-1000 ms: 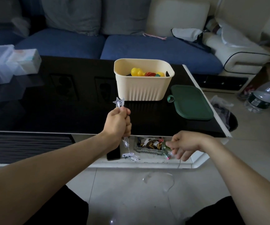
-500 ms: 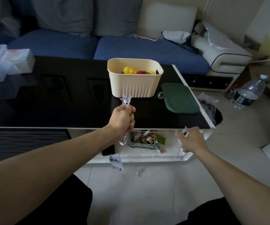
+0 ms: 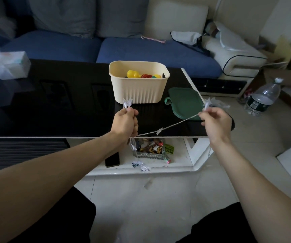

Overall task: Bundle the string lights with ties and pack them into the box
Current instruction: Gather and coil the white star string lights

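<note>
A thin wire of string lights (image 3: 159,131) with small clear stars stretches between my hands over the black table's front edge. My left hand (image 3: 125,122) grips one end in a fist, with a star sticking up above the thumb. My right hand (image 3: 214,122) pinches another star farther right, and wire hangs below it. More stars dangle under my left hand onto the white lower shelf. The cream ribbed box (image 3: 139,82) stands open on the table behind my hands, with yellow and red toys inside. Its green lid (image 3: 184,102) lies flat to its right.
The black glass table (image 3: 45,106) carries clear plastic containers (image 3: 3,65) at far left. On the lower shelf lie a phone (image 3: 112,159) and a glass tray of small items (image 3: 150,149). A water bottle (image 3: 264,97) stands on the floor at right. A blue sofa runs behind.
My right hand has risen from the lower shelf to table height and moved right, pulling the wire taut. My left hand lifted slightly, still gripping its end.
</note>
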A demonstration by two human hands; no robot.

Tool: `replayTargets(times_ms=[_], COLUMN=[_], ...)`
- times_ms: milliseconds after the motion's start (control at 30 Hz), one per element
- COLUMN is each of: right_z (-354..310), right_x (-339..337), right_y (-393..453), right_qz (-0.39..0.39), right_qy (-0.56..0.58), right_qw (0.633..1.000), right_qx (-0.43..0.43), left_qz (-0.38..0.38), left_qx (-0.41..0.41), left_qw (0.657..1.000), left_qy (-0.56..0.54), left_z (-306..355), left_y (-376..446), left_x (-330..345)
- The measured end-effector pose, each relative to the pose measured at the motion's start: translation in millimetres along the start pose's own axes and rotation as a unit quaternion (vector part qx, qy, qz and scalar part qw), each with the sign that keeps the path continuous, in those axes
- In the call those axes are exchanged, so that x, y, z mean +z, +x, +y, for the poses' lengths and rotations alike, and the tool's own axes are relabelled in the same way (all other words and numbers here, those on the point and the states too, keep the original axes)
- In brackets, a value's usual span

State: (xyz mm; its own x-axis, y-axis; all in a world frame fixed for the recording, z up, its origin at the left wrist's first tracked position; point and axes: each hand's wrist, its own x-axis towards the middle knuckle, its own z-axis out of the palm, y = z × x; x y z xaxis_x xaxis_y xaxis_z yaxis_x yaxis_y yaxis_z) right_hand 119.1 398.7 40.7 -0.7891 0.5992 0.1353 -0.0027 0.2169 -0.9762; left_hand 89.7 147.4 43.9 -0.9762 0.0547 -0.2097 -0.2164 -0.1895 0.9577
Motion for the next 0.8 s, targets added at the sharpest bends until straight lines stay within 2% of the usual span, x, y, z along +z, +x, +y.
replayTargets(times_ms=[133, 233, 300, 433, 600, 700, 800], right_z=[-17, -23, -26, -34, -31, -29, -27], right_x=[5, 13, 22, 36, 55, 66, 76], right_y=[-12, -22, -28, -35, -39, -44, -47], right_qz=[-0.144, -0.28, -0.334, -0.365, -0.353, -0.336, -0.318], right_qy=[-0.045, -0.021, 0.017, 0.078, 0.072, 0.028, -0.057], right_qw=[0.988, 0.959, 0.94, 0.924, 0.932, 0.942, 0.942], right_qx=[-0.027, 0.03, 0.066, 0.078, 0.037, -0.013, -0.088], left_qz=[-0.029, -0.054, -0.057, -0.036, -0.094, -0.11, -0.09], left_qx=[-0.033, -0.061, -0.056, -0.03, -0.026, -0.011, -0.008], left_qw=[0.999, 0.995, 0.995, 0.998, 0.995, 0.994, 0.996], left_qy=[-0.028, -0.064, -0.064, -0.046, -0.024, 0.007, 0.019], left_z=[3, 4, 4, 5, 4, -2, -11], left_y=[1, 2, 3, 0, -2, -2, 1], left_x=[-2, -2, 0, 7, 8, 9, 9])
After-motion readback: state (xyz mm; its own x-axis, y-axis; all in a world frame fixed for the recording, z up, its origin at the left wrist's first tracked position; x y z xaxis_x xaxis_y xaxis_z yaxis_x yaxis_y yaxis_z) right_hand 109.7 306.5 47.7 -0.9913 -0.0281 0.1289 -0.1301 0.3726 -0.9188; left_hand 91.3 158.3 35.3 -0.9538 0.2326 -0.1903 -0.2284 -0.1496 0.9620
